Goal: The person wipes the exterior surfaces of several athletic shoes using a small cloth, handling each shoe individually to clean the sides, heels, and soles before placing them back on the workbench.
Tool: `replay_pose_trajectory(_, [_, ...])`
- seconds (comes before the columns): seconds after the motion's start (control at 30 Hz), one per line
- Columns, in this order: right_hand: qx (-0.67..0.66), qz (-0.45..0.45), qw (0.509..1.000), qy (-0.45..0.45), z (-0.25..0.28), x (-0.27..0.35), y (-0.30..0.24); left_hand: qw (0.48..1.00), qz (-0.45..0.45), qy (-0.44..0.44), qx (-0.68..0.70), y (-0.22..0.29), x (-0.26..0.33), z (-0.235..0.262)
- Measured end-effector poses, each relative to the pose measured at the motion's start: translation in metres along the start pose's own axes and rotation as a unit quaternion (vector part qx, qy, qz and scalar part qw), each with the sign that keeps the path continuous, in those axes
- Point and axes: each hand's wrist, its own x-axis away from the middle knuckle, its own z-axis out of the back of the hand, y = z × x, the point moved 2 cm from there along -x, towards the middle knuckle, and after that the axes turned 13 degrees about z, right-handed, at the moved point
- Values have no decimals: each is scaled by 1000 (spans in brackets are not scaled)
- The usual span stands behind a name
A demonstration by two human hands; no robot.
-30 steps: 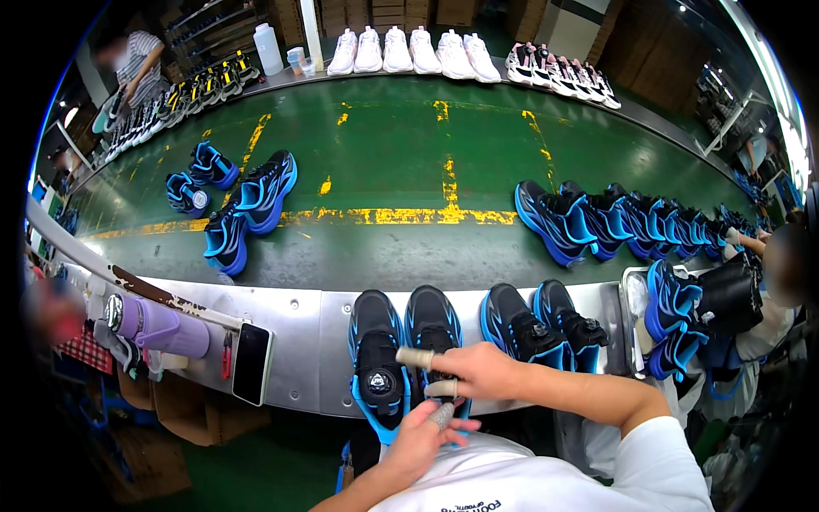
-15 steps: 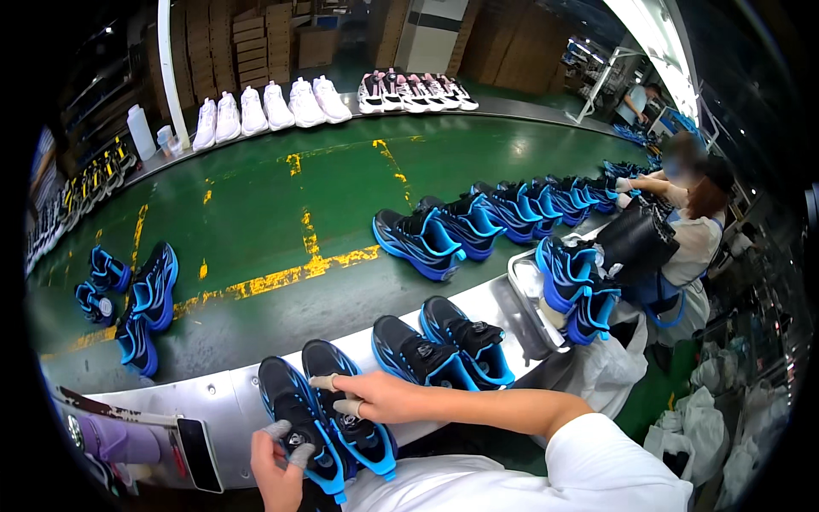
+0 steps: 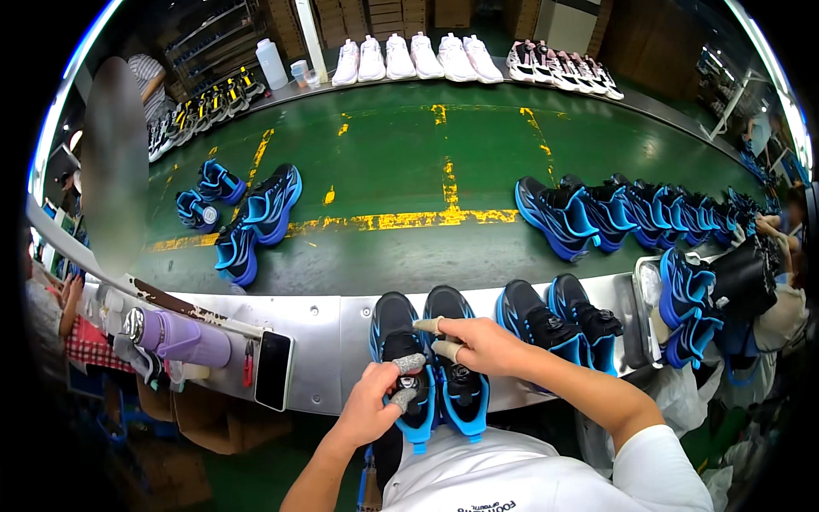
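Observation:
Two black-and-blue sneakers lie side by side before me, toes pointing away, on the metal ledge. At the left sneaker (image 3: 395, 316), my left hand (image 3: 374, 404) has its thumb and index finger closed around the round lacing dial (image 3: 409, 383). Grey covers sit on those fingertips. My right hand (image 3: 479, 343) reaches across the right sneaker (image 3: 448, 304), its beige-covered fingertips pressed to the upper near the throat, partly bent round it. Its own dial (image 3: 461, 372) shows below the hand. Another pair of the same sneakers (image 3: 526, 313) stands just right of my right hand.
Beyond the ledge runs a green belt (image 3: 384, 175) with yellow marks. Sneakers (image 3: 271, 205) lie on it at left; a row (image 3: 554, 218) runs right. White shoes (image 3: 398, 58) line the far edge. A purple tumbler (image 3: 192, 340) and phone (image 3: 274, 370) sit left; co-workers are at both sides.
My view has swung left, so the sneakers and both hands appear farther right in the picture. Both hands stay on the same two sneakers, with the left still at the dial.

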Motion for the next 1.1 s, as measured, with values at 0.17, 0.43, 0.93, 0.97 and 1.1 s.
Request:
replay_pose_trajectory(0.17, [3,-6,1000,-19,-4,-16,3,999,22,42,-13,3,1,3])
replay_pose_trajectory(0.43, [24,28,999,-8,-5,-16,11,996,29,82,-29,4,3,-2])
replay_pose_trajectory(0.93, [23,-11,999,-40,4,-18,-2,998,-36,-20,-45,-12,-5,4])
replay_pose_trajectory(0.97, [24,-11,999,-41,6,-17,-2,995,-70,28,-65,-1,0,5])
replay_pose_trajectory(1.1, [66,-33,997,-18,17,0,2,996,-32,83,-19,6,56,-4])
